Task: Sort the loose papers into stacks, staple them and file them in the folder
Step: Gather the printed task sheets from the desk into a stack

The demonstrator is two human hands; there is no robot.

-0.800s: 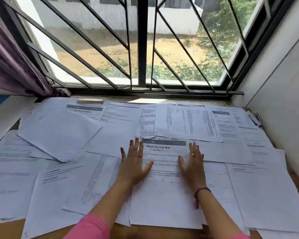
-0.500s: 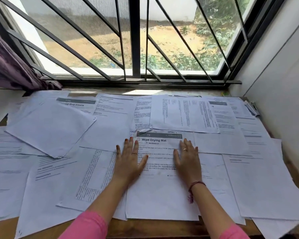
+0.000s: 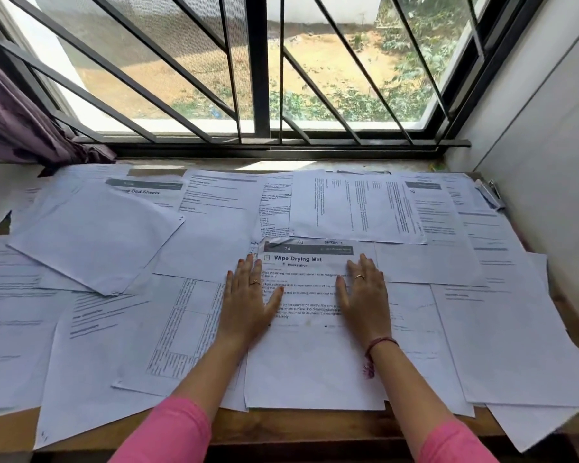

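1. The loose papers (image 3: 315, 362) were white with black print; the sheet headed "Wipe Drying Mat" (image 3: 310, 259) carried a dark grey band on top.
2. My sleeves (image 3: 168, 432) were pink.
3. The thread on my right wrist (image 3: 378, 345) was reddish.
4. The desk (image 3: 301, 426) was brown wood.
5. The curtain (image 3: 17, 128) was purple.
6. The window bars (image 3: 261, 68) were dark grey, in slanting lines.

I see a wooden counter (image 3: 291, 429) under a barred window (image 3: 261, 71), daylight pouring in, sandy yard and green shrubs outside, purple curtain (image 3: 20, 128) bunched at my left, plain white wall (image 3: 542, 128) on my right
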